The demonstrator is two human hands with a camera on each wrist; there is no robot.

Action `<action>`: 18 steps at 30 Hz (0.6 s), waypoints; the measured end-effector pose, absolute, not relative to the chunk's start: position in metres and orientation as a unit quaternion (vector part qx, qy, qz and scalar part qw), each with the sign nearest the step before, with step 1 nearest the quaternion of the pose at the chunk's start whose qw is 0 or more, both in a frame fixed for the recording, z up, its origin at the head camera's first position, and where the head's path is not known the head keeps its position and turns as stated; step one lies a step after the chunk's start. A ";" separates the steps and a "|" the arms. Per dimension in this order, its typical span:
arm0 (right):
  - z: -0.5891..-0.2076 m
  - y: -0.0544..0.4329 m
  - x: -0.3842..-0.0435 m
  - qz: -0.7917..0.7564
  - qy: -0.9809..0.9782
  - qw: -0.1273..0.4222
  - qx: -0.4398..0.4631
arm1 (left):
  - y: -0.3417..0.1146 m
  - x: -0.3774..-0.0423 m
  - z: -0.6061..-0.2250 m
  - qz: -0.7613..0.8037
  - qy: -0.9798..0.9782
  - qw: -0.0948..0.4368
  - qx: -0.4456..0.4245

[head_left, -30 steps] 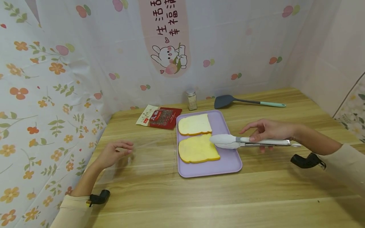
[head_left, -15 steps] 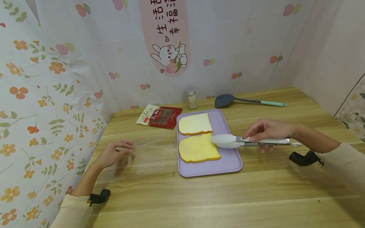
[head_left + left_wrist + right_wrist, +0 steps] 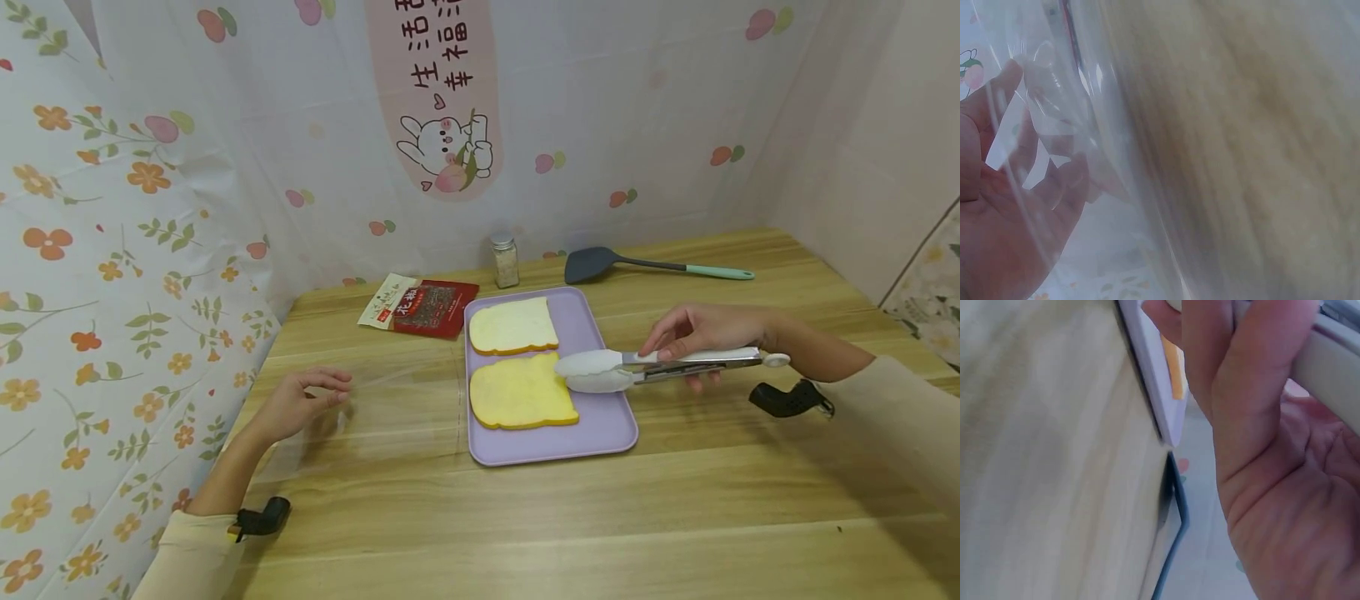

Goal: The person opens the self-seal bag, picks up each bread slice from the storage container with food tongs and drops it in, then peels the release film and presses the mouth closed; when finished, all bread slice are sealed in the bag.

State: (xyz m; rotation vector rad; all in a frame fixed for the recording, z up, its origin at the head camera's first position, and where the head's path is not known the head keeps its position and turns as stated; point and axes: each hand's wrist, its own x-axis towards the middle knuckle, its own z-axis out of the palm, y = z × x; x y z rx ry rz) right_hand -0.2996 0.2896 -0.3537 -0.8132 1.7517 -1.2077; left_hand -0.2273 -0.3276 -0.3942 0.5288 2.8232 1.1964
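My left hand [image 3: 303, 400] is at the table's left side with its fingers bent, holding a clear plastic bag [image 3: 405, 392] that spreads toward the tray. In the left wrist view the see-through film [image 3: 1054, 81] covers part of the fingers and palm. My right hand [image 3: 693, 337] grips a pair of tongs [image 3: 697, 362] with pale, rounded tips. Those tips overlap the right edge of the nearer, yellow bread slice [image 3: 521, 392]. A second, whiter bread slice [image 3: 513, 325] lies behind it. Both slices are on a purple tray [image 3: 555, 450].
Behind the tray stands a glass spice jar [image 3: 506, 262]. A red seasoning packet [image 3: 420, 307] lies to its left, and a dark spatula [image 3: 592, 263] with a mint handle to its right. Printed curtains [image 3: 322, 125] border the wooden table [image 3: 562, 533].
My right hand has drawn its fingers closer round the tongs, and the rear end of the tongs has risen slightly. The left hand stays in place.
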 end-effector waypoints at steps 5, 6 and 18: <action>-0.342 0.281 -0.310 -0.479 0.701 0.437 -0.299 | -0.328 -0.228 -0.395 0.388 0.905 0.017 0.172; -0.340 0.279 -0.312 -0.477 0.700 0.440 -0.299 | -0.329 -0.228 -0.395 0.390 0.905 0.017 0.172; -0.335 0.275 -0.316 -0.489 0.675 0.448 -0.325 | -0.330 -0.231 -0.397 0.390 0.904 0.014 0.173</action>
